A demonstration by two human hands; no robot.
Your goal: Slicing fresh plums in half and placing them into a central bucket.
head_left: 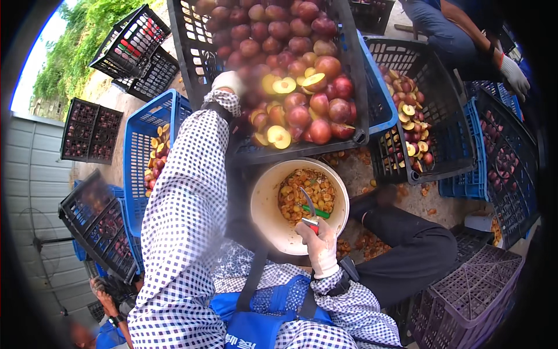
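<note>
My right hand [318, 241] is closed round a small curved knife [310, 210] over the white bucket [266, 203] of pits. Farther out, my left hand [228, 81] reaches into the black crate [349, 75]; I can't tell its grip. The plums [299, 116] look soft and slippery, so cup them gently.

Bright, even daylight fills the frame, with colours saturated on the fruit. The sky at upper left is blown out to white. Fisheye bending curves straight edges near the rim, and black vignette closes the corners. The near checked sleeve [186, 198] looks soft.
</note>
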